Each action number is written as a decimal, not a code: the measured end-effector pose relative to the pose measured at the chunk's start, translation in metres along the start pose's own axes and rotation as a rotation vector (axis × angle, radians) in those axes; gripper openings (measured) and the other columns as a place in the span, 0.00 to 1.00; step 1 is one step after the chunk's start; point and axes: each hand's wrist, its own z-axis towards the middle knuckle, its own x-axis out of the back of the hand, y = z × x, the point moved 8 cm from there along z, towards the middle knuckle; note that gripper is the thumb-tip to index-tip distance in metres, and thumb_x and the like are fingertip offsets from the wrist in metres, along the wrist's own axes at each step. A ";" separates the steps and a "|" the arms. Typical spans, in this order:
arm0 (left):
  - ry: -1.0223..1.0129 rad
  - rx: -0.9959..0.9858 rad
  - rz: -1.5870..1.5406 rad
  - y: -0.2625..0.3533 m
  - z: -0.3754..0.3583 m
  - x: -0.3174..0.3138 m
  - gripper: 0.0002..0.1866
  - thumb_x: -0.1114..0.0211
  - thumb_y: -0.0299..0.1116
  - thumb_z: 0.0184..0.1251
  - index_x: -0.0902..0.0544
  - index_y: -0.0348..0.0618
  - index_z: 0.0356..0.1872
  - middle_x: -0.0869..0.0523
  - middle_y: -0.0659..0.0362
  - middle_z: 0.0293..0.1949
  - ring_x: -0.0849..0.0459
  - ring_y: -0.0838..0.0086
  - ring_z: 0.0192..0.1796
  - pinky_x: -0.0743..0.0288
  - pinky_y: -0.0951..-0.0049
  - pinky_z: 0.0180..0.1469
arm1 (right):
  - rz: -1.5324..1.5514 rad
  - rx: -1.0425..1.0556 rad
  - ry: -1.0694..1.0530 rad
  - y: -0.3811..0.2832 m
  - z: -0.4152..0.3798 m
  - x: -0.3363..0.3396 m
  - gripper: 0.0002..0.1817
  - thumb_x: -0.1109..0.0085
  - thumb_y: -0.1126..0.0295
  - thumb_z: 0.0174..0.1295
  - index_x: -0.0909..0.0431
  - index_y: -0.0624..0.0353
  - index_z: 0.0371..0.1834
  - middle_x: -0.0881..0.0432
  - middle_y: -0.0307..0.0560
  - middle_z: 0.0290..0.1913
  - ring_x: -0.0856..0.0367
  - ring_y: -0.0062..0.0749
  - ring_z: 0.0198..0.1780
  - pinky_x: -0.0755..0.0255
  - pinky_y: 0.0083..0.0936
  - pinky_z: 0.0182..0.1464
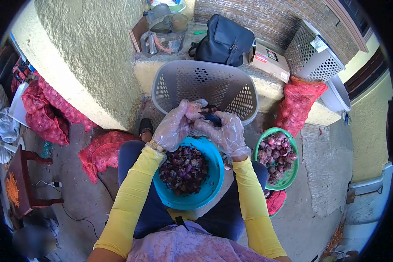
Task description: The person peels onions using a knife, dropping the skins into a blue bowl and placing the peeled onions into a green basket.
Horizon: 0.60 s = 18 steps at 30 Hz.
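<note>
Both of my hands wear clear plastic gloves and meet over the near rim of a grey perforated basket (pixel 179 78). My left hand (pixel 175 124) is closed around something I cannot make out. In my right hand (pixel 227 133) is a small dark tool (pixel 210 118), perhaps a knife, pointing toward the left hand. Below them, between my knees, a blue basin (pixel 214 172) holds dark purple onion pieces (pixel 184 170). To the right stands a green basket (pixel 292 181) of whole red onions (pixel 276 153).
Red net sacks lie at the left (pixel 104 153) and right (pixel 294 105). A black bag (pixel 225 40), a cardboard box (pixel 270 61) and a clear container (pixel 168 37) rest on the ledge ahead. A brown wooden stool (pixel 24 183) and cables are at the lower left.
</note>
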 end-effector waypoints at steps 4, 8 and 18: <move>-0.030 0.028 -0.066 -0.001 -0.001 -0.009 0.33 0.51 0.57 0.86 0.27 0.35 0.71 0.20 0.61 0.46 0.20 0.74 0.49 0.22 0.65 0.62 | 0.031 -0.045 0.016 0.011 0.002 -0.001 0.29 0.22 0.41 0.54 0.11 0.60 0.35 0.13 0.57 0.29 0.13 0.58 0.34 0.22 0.48 0.40; -0.033 0.114 -0.112 -0.008 0.004 -0.003 0.34 0.52 0.58 0.86 0.26 0.35 0.70 0.19 0.62 0.42 0.20 0.74 0.47 0.21 0.66 0.60 | -0.076 -0.024 -0.018 0.021 0.008 -0.002 0.30 0.21 0.41 0.52 0.10 0.61 0.38 0.12 0.56 0.30 0.11 0.54 0.36 0.20 0.45 0.42; -0.009 0.148 0.020 0.000 -0.003 -0.006 0.38 0.55 0.64 0.84 0.23 0.36 0.68 0.14 0.60 0.47 0.16 0.75 0.48 0.20 0.70 0.57 | -0.111 -0.070 -0.086 0.016 0.009 -0.005 0.34 0.21 0.38 0.51 0.09 0.63 0.39 0.11 0.58 0.33 0.11 0.55 0.37 0.20 0.44 0.43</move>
